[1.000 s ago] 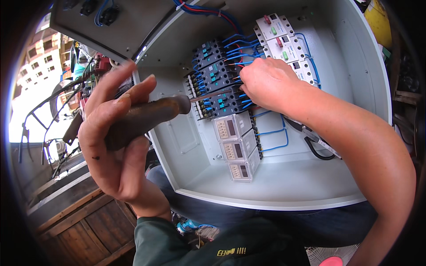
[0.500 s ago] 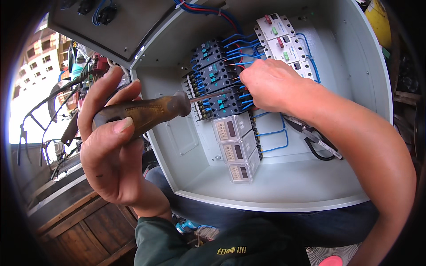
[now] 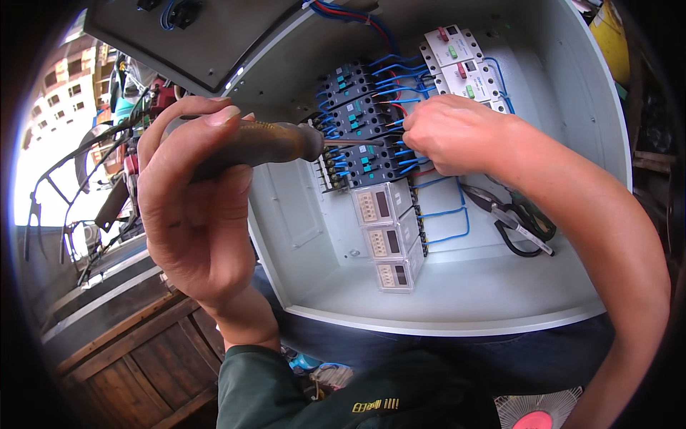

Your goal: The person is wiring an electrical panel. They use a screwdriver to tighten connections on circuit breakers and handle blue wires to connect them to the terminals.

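My left hand (image 3: 196, 207) is closed around the dark brown handle of a screwdriver (image 3: 286, 141). Its thin shaft points right, and the tip rests at or just above the lowest of three black contactors (image 3: 371, 164); exact contact is hard to tell. At the contactors' right side, my right hand (image 3: 454, 132) pinches a blue wire (image 3: 395, 124) whose bare copper end sticks out toward the middle contactor. My right fingertips are partly hidden behind the hand. More blue wires (image 3: 404, 73) run from the contactors to white circuit breakers (image 3: 464, 82) above.
A grey metal cabinet (image 3: 443, 327) surrounds the parts, its door (image 3: 193, 53) swung out at upper left. Below the contactors sit three clear-cased counter modules (image 3: 386, 243). Pliers (image 3: 507, 214) lie inside at the right. A fan (image 3: 532, 418) shows at the lower edge.
The left fingers have curled more fully around the screwdriver handle, and its tip has moved right across the lowest contactor. The right hand remains at the wires. The whole view has shifted slightly.
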Motion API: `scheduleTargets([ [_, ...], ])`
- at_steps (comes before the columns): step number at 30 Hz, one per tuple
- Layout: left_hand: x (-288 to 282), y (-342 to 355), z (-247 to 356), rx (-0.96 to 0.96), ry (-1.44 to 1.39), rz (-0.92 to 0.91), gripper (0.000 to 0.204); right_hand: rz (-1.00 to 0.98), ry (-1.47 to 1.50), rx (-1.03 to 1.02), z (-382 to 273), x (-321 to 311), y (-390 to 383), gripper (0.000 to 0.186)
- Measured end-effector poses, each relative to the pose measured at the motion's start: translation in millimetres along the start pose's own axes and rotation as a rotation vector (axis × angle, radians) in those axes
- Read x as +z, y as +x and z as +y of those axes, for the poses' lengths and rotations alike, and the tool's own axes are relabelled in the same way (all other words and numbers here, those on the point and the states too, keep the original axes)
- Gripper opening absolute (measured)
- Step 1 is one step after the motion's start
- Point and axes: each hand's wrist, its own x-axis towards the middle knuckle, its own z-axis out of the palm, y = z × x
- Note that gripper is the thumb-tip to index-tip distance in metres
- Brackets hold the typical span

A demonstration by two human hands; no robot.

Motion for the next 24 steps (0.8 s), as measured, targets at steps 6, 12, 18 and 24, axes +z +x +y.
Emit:
scheduleTargets([
  [6, 5.5, -6.3, -5.1, 0.026, -0.108, 0.068, 0.046, 0.136, 0.009, -0.091, 3.5, 9.1, 0.1, 0.006],
  [12, 1.6, 5.7, -9.0, 0.079, 0.012, 0.046, 0.052, 0.074, 0.023, -0.020, -0.3, 4.1, -1.8, 0.011],
  [18, 8.2, -5.5, 9.0, -0.096, -0.098, 0.148, 0.043, 0.043, 0.031, 0.087, -6.3, -0.6, -2.4, 0.012],
  [24, -14.2, -5.3, 13.1, 0.033, 0.218, -0.015, 0.051, 0.012, 0.022, 0.048, -6.2, -2.2, -1.9, 0.013],
])
